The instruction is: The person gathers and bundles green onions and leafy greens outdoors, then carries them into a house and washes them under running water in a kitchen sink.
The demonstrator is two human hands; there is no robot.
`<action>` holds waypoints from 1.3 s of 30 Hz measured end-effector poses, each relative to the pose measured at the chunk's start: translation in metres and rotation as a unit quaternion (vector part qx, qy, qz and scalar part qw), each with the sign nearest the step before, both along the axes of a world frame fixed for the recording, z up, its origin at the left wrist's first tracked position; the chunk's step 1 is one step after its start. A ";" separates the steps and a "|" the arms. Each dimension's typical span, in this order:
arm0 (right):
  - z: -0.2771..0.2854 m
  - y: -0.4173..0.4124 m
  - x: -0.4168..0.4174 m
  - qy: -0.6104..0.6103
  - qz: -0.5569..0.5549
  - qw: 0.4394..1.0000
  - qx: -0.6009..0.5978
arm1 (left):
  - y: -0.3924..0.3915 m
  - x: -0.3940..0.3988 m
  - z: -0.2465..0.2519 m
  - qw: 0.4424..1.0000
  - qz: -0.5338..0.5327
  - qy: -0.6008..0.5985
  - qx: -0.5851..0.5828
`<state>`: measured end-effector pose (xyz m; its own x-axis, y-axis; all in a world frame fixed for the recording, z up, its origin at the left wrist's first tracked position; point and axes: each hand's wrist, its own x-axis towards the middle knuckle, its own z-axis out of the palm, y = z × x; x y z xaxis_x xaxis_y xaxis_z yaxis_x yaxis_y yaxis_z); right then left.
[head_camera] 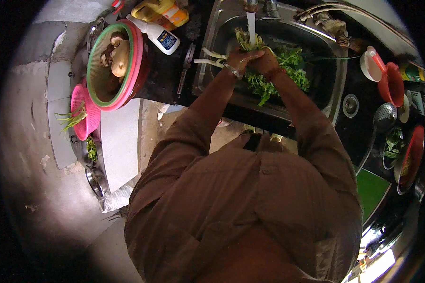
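Observation:
Water runs from the faucet (250, 6) onto a bunch of leafy greens (247, 39) over the steel sink (219, 39). My left hand (238, 61) is closed around the bunch, and pale stems stick out to its left. Against it, my right hand (264, 63) also grips the bunch; the two hands touch, so the fingers are partly hidden. Under and beside my right forearm, more green leafy herbs (291, 72) lie in the sink.
Left of the sink are a knife (186, 69), a white bottle (163, 39), an oil jug (163, 14) and stacked baskets (137, 67) with vegetables. To the right lie a skimmer (385, 115), a red strainer (391, 86) and a green board (372, 192).

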<state>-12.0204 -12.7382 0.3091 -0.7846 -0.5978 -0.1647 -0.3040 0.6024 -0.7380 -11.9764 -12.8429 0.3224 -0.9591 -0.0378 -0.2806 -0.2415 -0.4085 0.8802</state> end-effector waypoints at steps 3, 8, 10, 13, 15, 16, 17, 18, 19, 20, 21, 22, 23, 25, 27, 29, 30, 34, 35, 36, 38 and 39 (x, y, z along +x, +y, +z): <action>0.013 0.005 0.005 -0.111 0.034 0.986 -0.122 | -0.002 0.001 -0.019 0.998 0.030 0.000 0.060; 0.041 0.020 0.015 -0.162 0.029 0.985 -0.059 | -0.018 0.004 -0.048 0.999 -0.036 0.008 -0.035; 0.038 0.026 0.012 -0.193 0.006 0.979 -0.066 | -0.002 -0.007 -0.036 0.985 0.050 -0.132 -0.098; 0.003 0.034 -0.004 -0.240 0.016 0.965 -0.107 | 0.020 -0.014 -0.006 0.972 0.126 -0.192 -0.056; -0.033 0.033 -0.011 -0.203 0.009 0.976 -0.074 | 0.016 -0.015 -0.017 0.980 0.102 -0.165 0.046; -0.031 0.028 -0.009 -0.221 0.012 0.974 -0.045 | 0.003 -0.014 -0.042 0.982 0.065 -0.141 0.111; -0.029 0.025 -0.009 -0.239 0.009 0.971 -0.017 | -0.003 -0.014 -0.057 0.977 0.022 -0.117 0.174; -0.029 0.024 -0.011 -0.255 0.002 0.967 0.011 | 0.001 -0.015 -0.056 0.994 0.063 -0.026 0.082; -0.042 0.025 -0.012 -0.188 0.018 0.981 -0.044 | 0.010 -0.015 -0.052 0.992 0.102 0.068 -0.013; -0.064 0.024 -0.010 -0.120 0.034 0.987 -0.099 | 0.019 -0.017 -0.047 0.971 0.139 0.161 -0.107; -0.067 0.021 -0.007 -0.052 0.054 0.986 -0.151 | 0.024 -0.017 -0.045 0.968 0.150 0.152 -0.134; -0.069 0.021 -0.009 -0.051 0.067 0.992 -0.095 | 0.029 -0.017 -0.041 0.963 0.162 0.143 -0.160; -0.070 0.020 -0.011 -0.050 0.079 0.995 -0.038 | 0.030 -0.017 -0.039 0.958 0.173 0.134 -0.186; -0.066 0.015 -0.008 -0.014 0.099 0.995 0.003 | 0.022 -0.021 -0.049 0.959 0.159 0.105 -0.207; -0.067 0.013 -0.002 0.055 0.106 0.993 -0.027 | 0.017 -0.024 -0.048 0.955 0.125 0.028 -0.266; -0.035 0.022 0.000 -0.059 0.105 0.993 -0.021 | 0.015 -0.026 -0.027 0.924 0.072 -0.098 -0.362; -0.023 0.025 0.000 -0.115 0.102 0.988 -0.018 | 0.017 -0.025 -0.027 0.966 0.105 -0.097 -0.214; -0.040 0.026 0.001 -0.130 0.014 0.989 -0.068 | 0.023 -0.025 -0.040 0.978 0.162 -0.012 0.126; -0.035 0.026 -0.001 -0.150 0.019 0.987 -0.045 | 0.021 -0.025 -0.045 0.976 0.163 0.027 0.142; -0.028 0.026 -0.003 -0.171 0.020 0.985 -0.022 | 0.022 -0.022 -0.042 0.988 0.122 0.004 0.090; -0.064 0.030 -0.009 -0.054 0.050 0.995 -0.064 | 0.025 -0.014 -0.031 0.998 0.032 -0.042 -0.016; -0.069 0.026 -0.009 0.005 0.071 0.994 -0.085 | 0.025 -0.014 -0.034 0.997 0.027 -0.070 -0.028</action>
